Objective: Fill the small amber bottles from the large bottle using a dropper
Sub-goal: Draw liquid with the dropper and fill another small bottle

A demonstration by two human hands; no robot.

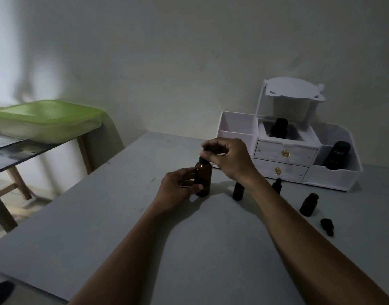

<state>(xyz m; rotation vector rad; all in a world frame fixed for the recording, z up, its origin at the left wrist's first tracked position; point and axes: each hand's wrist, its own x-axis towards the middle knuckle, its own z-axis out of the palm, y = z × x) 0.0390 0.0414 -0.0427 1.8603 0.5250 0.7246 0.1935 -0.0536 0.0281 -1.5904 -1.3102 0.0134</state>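
Note:
The large amber bottle (pixel 203 179) stands upright on the grey table (pixel 101 227), near its middle. My left hand (pixel 178 190) wraps around the bottle's lower body. My right hand (pixel 226 159) is above it, fingers pinched on the black top (pixel 202 160) at the bottle's neck. Three small amber bottles stand to the right: one (pixel 238 191) just beside my right forearm, one with a black cap (pixel 277 185) behind the forearm, and an uncapped one (pixel 309 205) further right. A black dropper cap (pixel 327 226) lies on the table near the uncapped bottle.
A white organizer (pixel 286 154) with two drawers sits at the back right, holding a dark bottle (pixel 278 128) and a black container (pixel 337 155). A green-lidded plastic box (pixel 46 119) rests on a side table at left. The wall is close behind.

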